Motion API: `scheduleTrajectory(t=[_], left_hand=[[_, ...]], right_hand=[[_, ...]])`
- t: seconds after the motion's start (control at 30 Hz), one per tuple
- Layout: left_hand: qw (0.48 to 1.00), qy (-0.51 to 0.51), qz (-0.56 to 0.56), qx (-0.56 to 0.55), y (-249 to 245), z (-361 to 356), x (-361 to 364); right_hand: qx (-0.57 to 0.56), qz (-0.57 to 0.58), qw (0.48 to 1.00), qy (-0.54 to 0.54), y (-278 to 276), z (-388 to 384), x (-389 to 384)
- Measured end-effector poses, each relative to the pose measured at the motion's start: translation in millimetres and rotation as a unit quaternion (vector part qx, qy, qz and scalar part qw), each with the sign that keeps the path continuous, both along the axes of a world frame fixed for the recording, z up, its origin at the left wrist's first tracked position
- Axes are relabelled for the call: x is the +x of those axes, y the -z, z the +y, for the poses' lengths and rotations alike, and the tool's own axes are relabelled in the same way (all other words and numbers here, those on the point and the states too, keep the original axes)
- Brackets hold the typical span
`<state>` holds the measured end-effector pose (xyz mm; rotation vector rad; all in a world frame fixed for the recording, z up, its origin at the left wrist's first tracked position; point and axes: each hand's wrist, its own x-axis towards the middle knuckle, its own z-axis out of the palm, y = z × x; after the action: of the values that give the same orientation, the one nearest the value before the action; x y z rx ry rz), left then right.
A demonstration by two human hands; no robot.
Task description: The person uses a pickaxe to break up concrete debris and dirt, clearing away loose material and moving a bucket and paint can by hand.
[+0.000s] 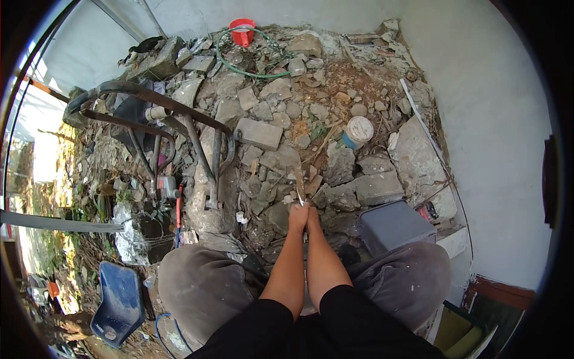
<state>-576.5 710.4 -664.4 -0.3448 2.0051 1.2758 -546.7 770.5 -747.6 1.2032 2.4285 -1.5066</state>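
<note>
My left hand (pixel 297 215) and my right hand (pixel 312 218) are pressed together in front of my knees, fingers closed. From them a narrow, brown, blade-like tool (pixel 300 184) points away over the rubble, with a pale strip near my fingers. Its handle is hidden in my grip. Broken stones and a flat concrete block (pixel 259 134) lie just beyond the tool. A small white object (pixel 241 218) rests on the ground left of my hands.
Right of my hands stands a grey plastic container (pixel 397 228). A metal-tube frame (pixel 197 113) stands at left, near a blue scoop-shaped seat or tray (pixel 118 304). Farther off are a white-and-blue tub (pixel 358 131), a red dipper (pixel 243 35) and a green hose (pixel 257 76). Walls border the rubble.
</note>
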Motion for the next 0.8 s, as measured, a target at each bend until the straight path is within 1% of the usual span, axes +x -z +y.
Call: scheduleTrajectory(t=[0.03, 0.07, 0.1, 0.13, 0.17, 0.23, 0.27, 0.3, 0.33, 0.37, 0.4, 0.43, 0.47, 0.5, 0.53, 0.57, 0.6, 0.63, 0.67, 0.7, 0.73, 0.77, 0.8], left_hand=[[0.997, 0.032, -0.026, -0.058, 14.8, -3.2, 9.7], [0.997, 0.027, -0.028, -0.061, 38.1, -6.7, 22.9], [0.993, 0.056, -0.074, -0.076, 69.3, -10.4, 38.5], [0.985, 0.085, -0.12, -0.089, 71.8, -12.4, 43.7], [0.985, 0.081, -0.123, -0.087, 74.8, -12.8, 46.9], [0.979, 0.13, -0.142, -0.061, 28.7, -9.2, 38.4], [0.978, 0.135, -0.145, -0.062, 1.6, -6.0, 33.3], [0.978, 0.16, -0.105, -0.087, -29.7, 3.6, 20.7], [0.975, 0.181, -0.066, -0.108, -48.6, 16.2, 3.8], [0.96, 0.263, -0.036, -0.093, -58.1, 26.6, -22.4], [0.906, 0.4, 0.037, -0.137, -89.8, 40.0, -58.3], [0.842, 0.493, 0.094, -0.199, -142.8, 53.9, -100.9], [0.812, 0.519, 0.176, -0.2, -193.7, 60.7, -143.3], [0.816, 0.477, 0.262, -0.197, -222.1, 68.6, -191.3], [0.813, 0.423, 0.336, -0.219, -276.8, 66.6, -235.7], [0.804, 0.374, 0.414, -0.206, -333.5, 50.9, -270.6], [0.783, 0.342, 0.49, -0.171, -374.4, 32.9, -311.8], [0.755, 0.286, 0.57, -0.153, -432.9, -5.9, -323.8], [0.695, 0.234, 0.651, -0.195, -464.3, -39.5, -335.4], [0.611, 0.215, 0.728, -0.224, -475.0, -74.2, -360.8], [0.564, 0.208, 0.729, -0.328, -487.6, -108.4, -368.7], [0.554, 0.222, 0.686, -0.417, -496.4, -140.0, -371.5], [0.551, 0.248, 0.671, -0.431, -493.9, -176.9, -381.9]], right_hand=[[-0.009, -0.042, 0.999, 0.008, 6.6, -4.6, 10.4], [-0.022, -0.088, 0.996, 0.026, 8.3, -11.8, 23.1], [-0.035, -0.13, 0.99, 0.042, 9.1, -20.0, 35.1], [-0.048, -0.165, 0.983, 0.058, 8.5, -26.9, 44.6], [-0.06, -0.186, 0.978, 0.071, 8.6, -31.5, 51.3], [-0.086, -0.199, 0.972, 0.096, -2.5, -28.1, 54.5], [-0.101, -0.186, 0.972, 0.103, -11.2, -20.4, 54.0], [-0.118, -0.165, 0.973, 0.11, -28.3, -8.9, 46.4], [-0.14, -0.137, 0.974, 0.113, -49.7, 10.3, 35.5], [-0.158, -0.11, 0.974, 0.117, -72.8, 29.6, 17.8], [-0.173, -0.095, 0.973, 0.12, -102.1, 50.0, 1.6], [-0.176, -0.082, 0.973, 0.126, -134.3, 68.8, -22.9], [-0.187, -0.061, 0.971, 0.136, -162.5, 89.0, -47.7], [-0.168, -0.006, 0.972, 0.165, -185.4, 102.3, -73.2], [-0.165, 0.031, 0.967, 0.193, -199.0, 120.8, -96.0], [-0.156, 0.058, 0.965, 0.203, -228.0, 134.2, -116.2], [-0.152, 0.088, 0.961, 0.214, -239.0, 158.3, -137.7], [-0.136, 0.097, 0.964, 0.206, -277.6, 169.3, -154.1], [-0.098, 0.094, 0.972, 0.189, -309.9, 186.0, -166.5], [-0.116, 0.093, 0.968, 0.204, -329.5, 213.6, -179.8], [-0.102, 0.093, 0.974, 0.178, -360.1, 231.3, -180.7], [-0.056, 0.002, 0.988, 0.147, -392.6, 245.3, -178.1], [0.06, -0.065, 0.992, 0.088, -423.6, 253.6, -169.2]])
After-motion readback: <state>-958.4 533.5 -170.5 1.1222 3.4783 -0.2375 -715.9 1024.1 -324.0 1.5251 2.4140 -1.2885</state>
